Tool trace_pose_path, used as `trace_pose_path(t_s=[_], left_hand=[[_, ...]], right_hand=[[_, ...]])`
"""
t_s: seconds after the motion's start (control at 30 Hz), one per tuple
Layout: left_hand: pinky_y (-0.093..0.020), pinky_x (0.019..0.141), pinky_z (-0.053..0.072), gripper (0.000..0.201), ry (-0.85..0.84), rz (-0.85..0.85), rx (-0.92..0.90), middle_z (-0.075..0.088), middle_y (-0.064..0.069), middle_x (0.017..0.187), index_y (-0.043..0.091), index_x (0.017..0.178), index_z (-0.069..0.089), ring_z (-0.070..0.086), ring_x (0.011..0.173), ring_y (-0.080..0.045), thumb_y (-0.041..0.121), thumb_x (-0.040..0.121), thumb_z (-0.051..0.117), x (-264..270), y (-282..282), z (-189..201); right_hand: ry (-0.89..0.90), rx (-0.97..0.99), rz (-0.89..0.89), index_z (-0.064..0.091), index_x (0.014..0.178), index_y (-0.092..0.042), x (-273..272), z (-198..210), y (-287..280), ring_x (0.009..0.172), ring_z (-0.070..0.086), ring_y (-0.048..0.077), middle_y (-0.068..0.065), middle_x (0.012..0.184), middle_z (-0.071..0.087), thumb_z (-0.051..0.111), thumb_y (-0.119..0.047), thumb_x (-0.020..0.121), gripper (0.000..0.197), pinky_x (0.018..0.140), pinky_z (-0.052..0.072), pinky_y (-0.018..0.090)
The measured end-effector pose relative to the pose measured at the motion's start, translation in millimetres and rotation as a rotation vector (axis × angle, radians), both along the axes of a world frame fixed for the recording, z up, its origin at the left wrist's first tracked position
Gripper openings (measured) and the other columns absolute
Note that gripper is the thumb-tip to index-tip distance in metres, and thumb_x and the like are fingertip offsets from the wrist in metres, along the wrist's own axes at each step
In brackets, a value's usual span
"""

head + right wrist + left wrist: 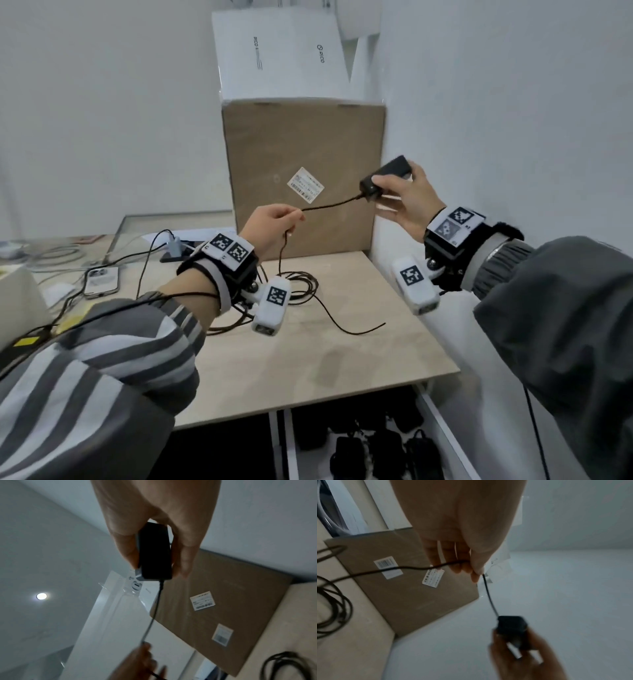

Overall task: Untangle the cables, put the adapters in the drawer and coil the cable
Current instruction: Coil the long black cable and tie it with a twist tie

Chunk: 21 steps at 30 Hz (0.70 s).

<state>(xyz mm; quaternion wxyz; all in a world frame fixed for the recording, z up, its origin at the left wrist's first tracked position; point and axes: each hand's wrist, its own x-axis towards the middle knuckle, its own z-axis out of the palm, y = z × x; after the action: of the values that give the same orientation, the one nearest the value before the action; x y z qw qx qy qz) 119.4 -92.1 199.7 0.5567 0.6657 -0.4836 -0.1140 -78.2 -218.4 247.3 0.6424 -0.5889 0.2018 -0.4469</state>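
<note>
We stand at a pale wooden desk pushed into a white corner, wall close on the right.

Nearest us, below the desk's front edge, the drawer stands pulled out, with several black adapters already lying in it. We judge it is left open so the next adapter can go straight down with no hand needed for a handle. The front strip of the desk above it is bare, so the way down looks free.

Further in, a loose tangle of black cable lies on the desk, one free end trailing toward the right edge. From there the cable rises to our left hand, whose thumb and fingertips pinch it, the other fingers curled beneath. Between the hands the cable runs nearly taut, up and right to the adapter. Our right hand clamps the adapter by its sides, thumb on one face and fingers on the other, well above the desk. We take it the two hands are spread like this to draw the lead straight and feed slack out of the tangle.

Behind the hands a brown carton stands against the wall with a white box on top. Together with the right wall they hem the adapter in, so room to pull lies toward us and to the left. On the far left lie a phone and other cables, which a wide left sweep could snag.
</note>
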Motion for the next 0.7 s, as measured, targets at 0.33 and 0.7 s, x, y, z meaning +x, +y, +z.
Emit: trace_pose_path(t_s=[0.33,0.7], left_hand=[[-0.035,0.089,0.047,0.025,-0.054,0.603,0.191,0.056,-0.007,0.108,0.016,0.095,0.060,0.056,0.097,-0.027,0.037,0.082,0.058,-22.9,-10.3,3.5],[-0.035,0.066,0.052,0.021,0.739,-0.183,0.145,0.059,-0.017,0.099,0.001,0.115,0.051,0.061,0.084,-0.025,0.015,0.100,0.046,-72.0,0.9,20.6]], right_hand=[[-0.028,-0.029,-0.017,0.043,0.106,-0.018,3.7,-62.5,12.1,0.113,0.055,0.025,0.004,0.113,0.050,0.072,0.009,0.075,0.051,0.094,0.052,0.033],[0.206,-0.361,0.179,0.033,0.133,-0.026,9.4,-94.1,65.4,0.107,0.050,0.000,-0.005,0.122,0.049,0.067,-0.011,0.085,0.060,0.087,0.043,0.014]])
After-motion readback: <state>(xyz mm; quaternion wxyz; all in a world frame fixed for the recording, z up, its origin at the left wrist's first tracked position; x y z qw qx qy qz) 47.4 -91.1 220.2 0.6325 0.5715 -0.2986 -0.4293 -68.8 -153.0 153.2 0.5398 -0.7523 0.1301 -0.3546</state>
